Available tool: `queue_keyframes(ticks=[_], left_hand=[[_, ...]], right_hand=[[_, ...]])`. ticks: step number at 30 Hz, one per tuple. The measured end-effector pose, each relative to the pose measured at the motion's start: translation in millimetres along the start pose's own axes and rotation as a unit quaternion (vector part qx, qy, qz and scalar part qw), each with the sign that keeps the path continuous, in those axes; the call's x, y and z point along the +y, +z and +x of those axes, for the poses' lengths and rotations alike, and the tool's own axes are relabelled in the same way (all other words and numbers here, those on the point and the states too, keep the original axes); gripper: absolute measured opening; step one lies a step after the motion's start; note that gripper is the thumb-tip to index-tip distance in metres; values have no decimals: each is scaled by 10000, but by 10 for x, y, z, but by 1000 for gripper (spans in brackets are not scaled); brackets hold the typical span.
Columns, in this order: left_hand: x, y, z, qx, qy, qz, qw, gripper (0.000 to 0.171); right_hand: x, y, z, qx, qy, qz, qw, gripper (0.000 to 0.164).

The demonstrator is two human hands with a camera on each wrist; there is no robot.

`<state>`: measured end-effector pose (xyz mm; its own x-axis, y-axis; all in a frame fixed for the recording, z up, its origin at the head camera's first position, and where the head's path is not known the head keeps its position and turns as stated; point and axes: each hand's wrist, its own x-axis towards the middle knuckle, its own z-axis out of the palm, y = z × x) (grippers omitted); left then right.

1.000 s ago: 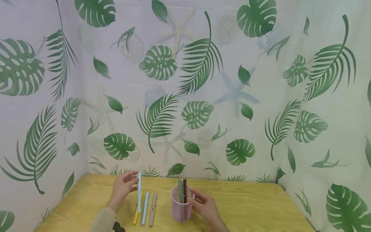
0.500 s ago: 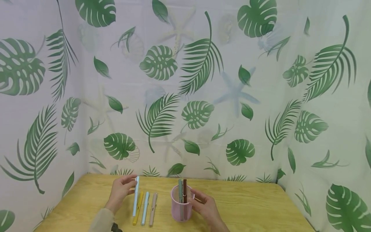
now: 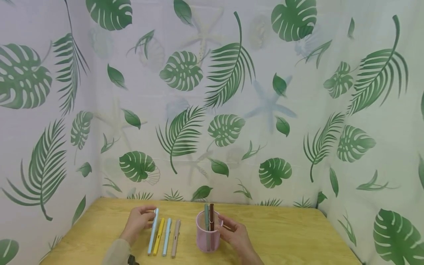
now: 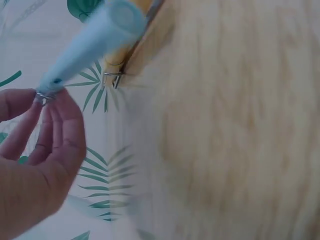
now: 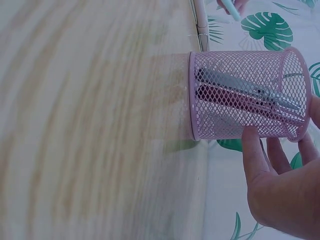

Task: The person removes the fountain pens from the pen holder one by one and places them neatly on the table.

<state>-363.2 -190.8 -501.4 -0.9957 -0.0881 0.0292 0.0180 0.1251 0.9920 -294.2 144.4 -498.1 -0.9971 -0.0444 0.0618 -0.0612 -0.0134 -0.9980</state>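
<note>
A yellow pen (image 3: 158,237), two light-blue pens (image 3: 166,237), a beige pen (image 3: 176,238), a grey-green pen (image 3: 207,218) and a dark-brown pen (image 3: 212,215) are spotted; pink mesh is worn by the pen cup (image 3: 202,238); green leaves (image 3: 273,173) are splashed across the white curtain (image 3: 298,147)!

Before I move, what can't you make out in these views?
Held light-blue pen: blurred in the left wrist view; contact with the table unclear.
Yellow pen: left wrist view, partly behind that pen, cut off by top edge.
Left hand: right wrist view, cut off by top edge.
Green pen and brown pen in the pink cup: head view, lower parts dimmed by its mesh.
</note>
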Motion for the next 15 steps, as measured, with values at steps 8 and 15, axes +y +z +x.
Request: queue_keyframes(ticks=[8,15], left_hand=[[-31,15,26,52,-712,402,9966,37],[-74,12,64,246,-1031,766,9914,34]], right_hand=[[9,-9,-1,36,-70,-108,9999,55],[33,2,4,20,-105,-111,9999,54]])
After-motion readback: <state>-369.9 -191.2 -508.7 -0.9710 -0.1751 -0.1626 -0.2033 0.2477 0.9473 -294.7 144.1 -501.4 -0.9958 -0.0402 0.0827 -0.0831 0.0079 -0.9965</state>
